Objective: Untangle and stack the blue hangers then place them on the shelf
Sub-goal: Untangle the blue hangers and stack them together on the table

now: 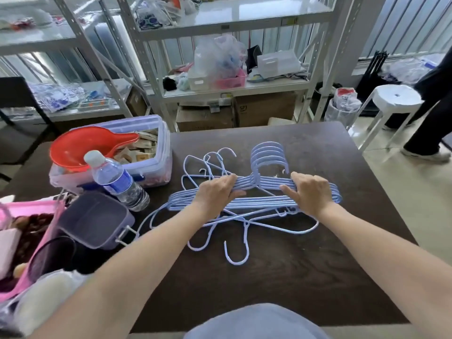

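A stack of several light-blue hangers (263, 192) lies flat on the dark table (305, 265), its hooks (269, 155) lined up and pointing away from me. My left hand (217, 192) grips the stack's left side and my right hand (310, 192) grips its right side. Under and around the stack lie loose, tangled blue hangers (234, 243), some with hooks toward me, others with hooks (210, 160) pointing to the far left. The white metal shelf (234, 89) stands behind the table.
A clear bin (146, 165) with a red scoop (85, 148), a water bottle (117, 179) and a grey lidded box (95, 218) crowd the table's left. A pink basket (31, 241) sits at the near left. A white stool (393, 99) and a person's legs (430, 133) are at right.
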### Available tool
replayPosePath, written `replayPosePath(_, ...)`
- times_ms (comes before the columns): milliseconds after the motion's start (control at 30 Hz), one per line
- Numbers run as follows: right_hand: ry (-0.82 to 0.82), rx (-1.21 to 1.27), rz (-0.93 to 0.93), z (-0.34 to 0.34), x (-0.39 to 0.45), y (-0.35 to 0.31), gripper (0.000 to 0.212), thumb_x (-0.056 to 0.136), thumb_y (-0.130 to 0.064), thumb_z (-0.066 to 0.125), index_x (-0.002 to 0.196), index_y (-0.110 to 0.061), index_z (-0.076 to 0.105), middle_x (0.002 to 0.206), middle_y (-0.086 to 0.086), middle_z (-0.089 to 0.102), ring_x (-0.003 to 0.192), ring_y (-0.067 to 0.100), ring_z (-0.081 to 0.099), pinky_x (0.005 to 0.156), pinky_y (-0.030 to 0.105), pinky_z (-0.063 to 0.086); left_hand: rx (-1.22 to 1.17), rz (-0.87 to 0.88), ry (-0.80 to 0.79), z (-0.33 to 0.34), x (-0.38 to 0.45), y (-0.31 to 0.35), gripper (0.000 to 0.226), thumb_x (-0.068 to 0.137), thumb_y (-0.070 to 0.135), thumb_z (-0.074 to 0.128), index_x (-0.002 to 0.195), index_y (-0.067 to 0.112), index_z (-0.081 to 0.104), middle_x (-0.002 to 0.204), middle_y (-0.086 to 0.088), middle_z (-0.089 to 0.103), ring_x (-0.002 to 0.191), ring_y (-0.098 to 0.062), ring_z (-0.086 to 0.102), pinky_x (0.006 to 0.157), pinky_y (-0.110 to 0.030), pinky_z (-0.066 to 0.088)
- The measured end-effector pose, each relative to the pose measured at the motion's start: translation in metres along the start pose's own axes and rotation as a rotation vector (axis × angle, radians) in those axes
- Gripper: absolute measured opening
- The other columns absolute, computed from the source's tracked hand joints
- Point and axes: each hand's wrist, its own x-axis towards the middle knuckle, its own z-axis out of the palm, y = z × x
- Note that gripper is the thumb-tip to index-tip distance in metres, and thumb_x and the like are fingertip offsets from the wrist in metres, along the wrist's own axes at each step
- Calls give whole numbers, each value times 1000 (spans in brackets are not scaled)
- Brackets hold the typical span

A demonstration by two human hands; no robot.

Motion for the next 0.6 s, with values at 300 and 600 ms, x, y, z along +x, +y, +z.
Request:
replayPosePath(300, -163, 34, 0, -61, 73, 12, 85, 78, -75, 12, 71, -4, 58, 89, 29, 65, 86, 39, 61, 70, 37, 41, -107, -44, -73, -59, 65, -26, 37, 98, 33, 38, 104, -1, 49, 82, -23, 62, 72, -41, 60, 58, -39, 37)
replayPosePath(600, -552, 134, 86, -46, 62, -1, 80, 90, -60, 17, 86, 3, 65, 66, 13, 53, 59, 23, 47, 51, 27, 32, -161, -281, -433, -48, 49, -13, 49, 102, 30, 22, 119, -2, 54, 66, -11, 45, 70, -28, 49, 74, -41, 42)
